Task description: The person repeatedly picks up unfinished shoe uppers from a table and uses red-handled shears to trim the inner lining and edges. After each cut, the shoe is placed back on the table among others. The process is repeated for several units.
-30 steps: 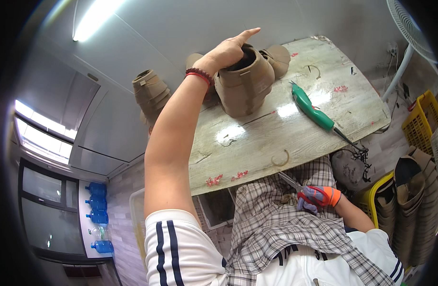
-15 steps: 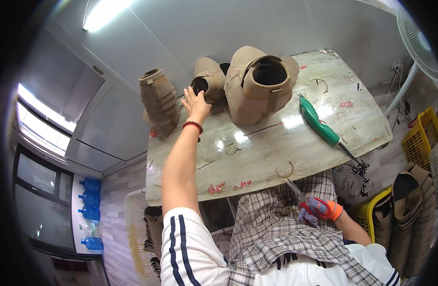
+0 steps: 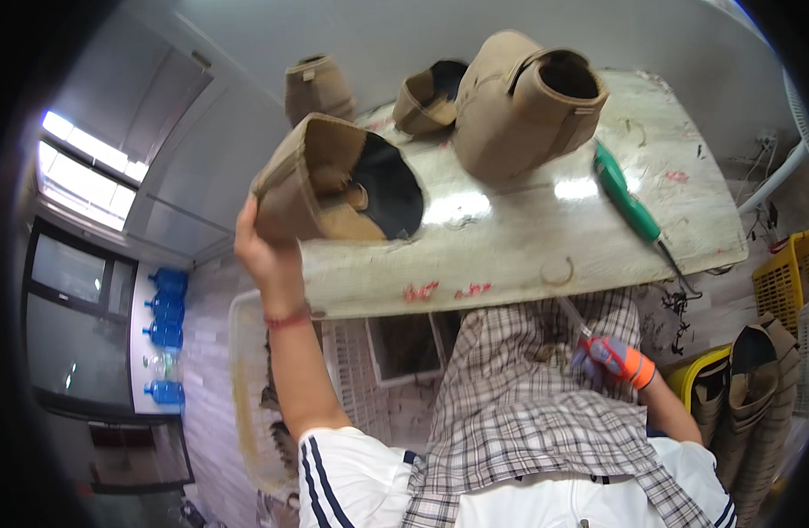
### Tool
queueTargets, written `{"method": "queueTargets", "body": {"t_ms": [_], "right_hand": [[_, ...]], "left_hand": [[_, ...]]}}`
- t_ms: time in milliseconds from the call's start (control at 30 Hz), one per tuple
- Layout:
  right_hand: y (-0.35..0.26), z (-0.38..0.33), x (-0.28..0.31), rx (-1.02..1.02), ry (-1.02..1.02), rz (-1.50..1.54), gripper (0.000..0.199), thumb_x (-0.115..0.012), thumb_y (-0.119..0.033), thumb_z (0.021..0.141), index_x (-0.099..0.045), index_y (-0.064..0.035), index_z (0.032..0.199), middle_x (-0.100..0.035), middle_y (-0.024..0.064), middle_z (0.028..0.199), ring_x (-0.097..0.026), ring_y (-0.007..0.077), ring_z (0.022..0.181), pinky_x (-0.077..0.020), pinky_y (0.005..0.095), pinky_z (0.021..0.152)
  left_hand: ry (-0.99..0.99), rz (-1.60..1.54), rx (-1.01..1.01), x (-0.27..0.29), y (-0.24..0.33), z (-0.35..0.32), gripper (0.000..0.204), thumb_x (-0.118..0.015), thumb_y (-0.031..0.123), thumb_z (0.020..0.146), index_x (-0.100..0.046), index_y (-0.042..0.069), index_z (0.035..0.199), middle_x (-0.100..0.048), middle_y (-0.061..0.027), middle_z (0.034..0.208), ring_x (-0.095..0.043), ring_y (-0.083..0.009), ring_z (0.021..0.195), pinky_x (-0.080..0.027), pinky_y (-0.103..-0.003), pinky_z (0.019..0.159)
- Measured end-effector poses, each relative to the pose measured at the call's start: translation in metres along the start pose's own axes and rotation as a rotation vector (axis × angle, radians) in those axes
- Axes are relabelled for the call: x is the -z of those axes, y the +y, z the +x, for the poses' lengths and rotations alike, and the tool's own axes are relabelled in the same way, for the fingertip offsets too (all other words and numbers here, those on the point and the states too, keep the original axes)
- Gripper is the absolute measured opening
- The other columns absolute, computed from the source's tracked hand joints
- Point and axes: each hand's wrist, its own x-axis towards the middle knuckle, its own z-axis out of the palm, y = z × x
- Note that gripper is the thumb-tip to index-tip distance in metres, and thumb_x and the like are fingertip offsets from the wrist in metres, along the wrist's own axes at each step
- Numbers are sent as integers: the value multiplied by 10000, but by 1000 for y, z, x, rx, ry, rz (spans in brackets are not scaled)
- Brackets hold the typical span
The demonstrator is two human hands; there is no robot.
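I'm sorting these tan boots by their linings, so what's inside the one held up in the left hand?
The boot in the left hand shows a black lining around its opening, with a tan flap across it. Deeper inside is too dark to see.

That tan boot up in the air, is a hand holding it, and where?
Yes. The left hand holds the tan boot by the edge of its open top. The gloved right hand holds a thin tool over the lap.

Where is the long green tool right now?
In the head view, the long green plastic-handled tool lies on the right side of the pale worn worktable, just right of the big tan fabric boot upper, untouched by either hand.
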Motion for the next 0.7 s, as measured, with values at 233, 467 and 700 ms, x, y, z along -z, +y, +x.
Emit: {"method": "queueTargets", "body": {"t_ms": [233,467,700], "right_hand": [[-61,10,-17,90,361,-744,279,-702,-211,878,-612,-46,1085,-631,101,831,-620,237,731,-495,344,655],[-71,57,-60,220,227,-1343,314,-791,-192,719,-663,-74,981,-669,123,901,-624,332,902,-492,415,831],[-56,76,-74,206,231,-1471,345,-800,-274,687,-667,-104,955,-650,112,852,-624,298,861,-475,420,828]], "left_hand": [[282,-406,563,111,-93,-272,498,-464,372,975,-577,-8,1275,-621,-146,1245,-545,-301,1187,-438,-491,998],[398,-380,683,104,-135,-322,484,-390,333,1050,-489,19,1406,-530,-168,1384,-490,-306,1293,-386,-471,1127],[324,-184,744,134,-180,-311,196,-689,219,963,-562,72,991,-620,-38,1009,-589,-167,1037,-482,-356,939]]}}
